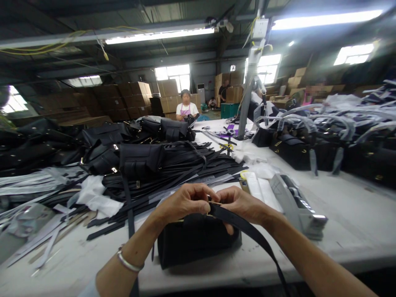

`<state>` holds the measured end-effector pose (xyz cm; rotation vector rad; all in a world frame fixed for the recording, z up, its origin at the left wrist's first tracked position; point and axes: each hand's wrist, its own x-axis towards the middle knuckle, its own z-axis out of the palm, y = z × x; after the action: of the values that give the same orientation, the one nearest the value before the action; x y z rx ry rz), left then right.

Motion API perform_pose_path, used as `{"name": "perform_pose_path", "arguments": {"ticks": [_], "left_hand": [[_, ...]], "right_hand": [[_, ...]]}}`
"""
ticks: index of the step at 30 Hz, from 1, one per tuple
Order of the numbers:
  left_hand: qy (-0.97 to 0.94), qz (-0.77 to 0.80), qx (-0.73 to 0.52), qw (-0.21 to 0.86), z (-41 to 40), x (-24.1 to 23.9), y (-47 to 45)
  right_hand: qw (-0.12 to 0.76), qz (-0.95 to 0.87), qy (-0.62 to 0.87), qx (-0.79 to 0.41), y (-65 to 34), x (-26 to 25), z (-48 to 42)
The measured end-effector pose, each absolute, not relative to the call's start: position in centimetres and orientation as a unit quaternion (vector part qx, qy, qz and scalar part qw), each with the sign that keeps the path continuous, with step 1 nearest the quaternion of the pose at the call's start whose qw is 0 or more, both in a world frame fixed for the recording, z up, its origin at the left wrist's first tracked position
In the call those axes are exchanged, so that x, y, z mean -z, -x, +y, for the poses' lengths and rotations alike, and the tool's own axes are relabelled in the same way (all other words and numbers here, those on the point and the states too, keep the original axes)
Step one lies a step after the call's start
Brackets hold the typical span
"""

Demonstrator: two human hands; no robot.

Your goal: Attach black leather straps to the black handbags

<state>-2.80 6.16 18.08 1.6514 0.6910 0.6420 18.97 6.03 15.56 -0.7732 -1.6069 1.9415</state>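
l hand (193,200) & r hand (239,203) pinching blk strap (246,224) at buckle (214,203); bag (192,247) nr table (355,231) front edge, gap to gry dispenser (292,208) rt.

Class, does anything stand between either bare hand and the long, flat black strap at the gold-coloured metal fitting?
Nothing visible does: the left hand and right hand both touch the flat black strap near the gold-coloured metal fitting.

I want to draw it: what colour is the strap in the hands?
The strap is black, seen best in the head view.
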Motion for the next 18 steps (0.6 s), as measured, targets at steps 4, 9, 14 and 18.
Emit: {"name": "perform_pose_path", "arguments": {"ticks": [4,9,14,18], "left_hand": [[-0.707,0.288,-0.27,0.587,5.8,-18.4,2.8],[-0.739,0.286,-0.275,0.545,5.2,-18.6,2.7],[-0.746,0.332,-0.28,0.504,4.6,-18.3,2.5],[-0.759,0.349,-0.289,0.468,4.4,-18.0,2.2]], "right_hand": [[0.253,-0.595,0.279,-0.71,-18.9,-15.4,6.0],[0.362,-0.587,0.327,-0.646,-19.0,-15.6,6.1],[0.409,-0.61,0.382,-0.561,-20.6,-16.2,4.8],[0.346,-0.612,0.369,-0.609,-21.5,-15.4,2.7]]}}
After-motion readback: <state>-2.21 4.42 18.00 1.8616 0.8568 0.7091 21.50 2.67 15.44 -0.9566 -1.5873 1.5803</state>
